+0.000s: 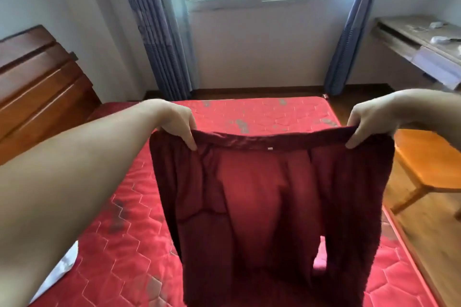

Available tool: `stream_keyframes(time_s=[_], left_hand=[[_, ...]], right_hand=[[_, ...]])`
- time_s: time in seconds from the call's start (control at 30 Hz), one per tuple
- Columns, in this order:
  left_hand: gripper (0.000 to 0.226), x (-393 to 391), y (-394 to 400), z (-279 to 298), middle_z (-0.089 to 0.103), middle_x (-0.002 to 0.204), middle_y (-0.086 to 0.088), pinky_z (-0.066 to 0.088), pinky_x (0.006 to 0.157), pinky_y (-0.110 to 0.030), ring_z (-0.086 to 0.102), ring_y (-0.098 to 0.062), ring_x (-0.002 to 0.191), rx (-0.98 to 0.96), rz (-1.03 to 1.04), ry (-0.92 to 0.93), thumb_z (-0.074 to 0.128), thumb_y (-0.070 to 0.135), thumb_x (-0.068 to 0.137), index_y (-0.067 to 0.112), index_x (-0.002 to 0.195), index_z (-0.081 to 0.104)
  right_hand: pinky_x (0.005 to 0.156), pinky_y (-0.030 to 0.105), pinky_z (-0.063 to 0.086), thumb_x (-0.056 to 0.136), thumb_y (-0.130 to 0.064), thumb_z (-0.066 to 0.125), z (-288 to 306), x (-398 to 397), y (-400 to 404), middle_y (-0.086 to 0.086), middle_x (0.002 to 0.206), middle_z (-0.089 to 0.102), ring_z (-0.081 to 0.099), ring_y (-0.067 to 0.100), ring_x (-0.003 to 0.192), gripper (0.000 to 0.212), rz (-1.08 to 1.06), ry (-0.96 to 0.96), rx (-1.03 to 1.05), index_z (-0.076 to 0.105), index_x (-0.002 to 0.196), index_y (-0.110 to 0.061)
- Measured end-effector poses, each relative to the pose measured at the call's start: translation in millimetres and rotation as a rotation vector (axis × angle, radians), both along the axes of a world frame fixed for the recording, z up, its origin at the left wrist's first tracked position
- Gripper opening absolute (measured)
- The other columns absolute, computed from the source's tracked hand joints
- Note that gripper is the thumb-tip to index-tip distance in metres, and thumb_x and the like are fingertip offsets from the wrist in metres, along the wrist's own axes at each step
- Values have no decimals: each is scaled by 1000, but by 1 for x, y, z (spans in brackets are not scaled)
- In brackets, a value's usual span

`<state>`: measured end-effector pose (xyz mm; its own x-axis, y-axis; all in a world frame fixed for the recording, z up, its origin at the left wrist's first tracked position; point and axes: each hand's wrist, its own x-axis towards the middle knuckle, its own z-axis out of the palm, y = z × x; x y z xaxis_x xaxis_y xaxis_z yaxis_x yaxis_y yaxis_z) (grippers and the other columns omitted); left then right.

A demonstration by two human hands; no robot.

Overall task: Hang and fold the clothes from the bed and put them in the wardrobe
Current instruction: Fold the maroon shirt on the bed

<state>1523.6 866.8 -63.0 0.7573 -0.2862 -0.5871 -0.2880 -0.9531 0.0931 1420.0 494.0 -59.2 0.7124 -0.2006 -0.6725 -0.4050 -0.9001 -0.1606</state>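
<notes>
A pair of dark red trousers [264,197] hangs in the air above the red quilted mattress [119,244]. My left hand [178,123] pinches the left end of the waistband, and my right hand [366,123] pinches the right end. The waistband is stretched level between them, with a small white tag at its middle. Both legs hang straight down, and their lower ends run out of the bottom of the frame. A bit of pink cloth [319,263] shows between the legs, lying on the mattress.
A wooden headboard [37,77] stands at the left. An orange wooden stool [429,159] is on the floor right of the bed. A desk [419,40] lines the right wall. A window with blue curtains [159,27] is ahead. Something white [63,264] lies at the bed's near left.
</notes>
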Motion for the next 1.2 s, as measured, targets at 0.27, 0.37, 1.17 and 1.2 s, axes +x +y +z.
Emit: stream_keyframes(time_s=[0.27,0.37,1.17,1.2], left_hand=[[18,124,-16,-148,68,102,-4,55,78,-36,62,-29,96,20,-152,-341,69,32,82,26,99,72],[22,160,-26,-213,66,104,-1,52,76,-33,61,-28,99,54,-178,-300,68,32,83,29,104,71],[59,133,39,-665,40,152,4,23,115,-47,31,-16,143,-527,477,-428,29,52,89,33,143,44],[55,130,46,-667,44,148,5,24,113,-45,35,-15,139,-556,557,-469,30,48,90,32,140,47]], right_hand=[[63,27,44,90,-26,59,-147,112,2,9,91,66,61,28,87,20,161,-127,-357,69,95,-10],[66,25,44,90,-22,54,-219,152,-7,6,85,61,57,28,84,17,127,-100,-364,68,94,-13],[111,56,32,87,-44,45,-653,173,237,2,146,49,45,27,135,55,761,-713,172,52,137,-24],[111,57,31,88,-48,42,-660,177,242,2,146,49,45,28,135,56,787,-688,138,50,139,-25]])
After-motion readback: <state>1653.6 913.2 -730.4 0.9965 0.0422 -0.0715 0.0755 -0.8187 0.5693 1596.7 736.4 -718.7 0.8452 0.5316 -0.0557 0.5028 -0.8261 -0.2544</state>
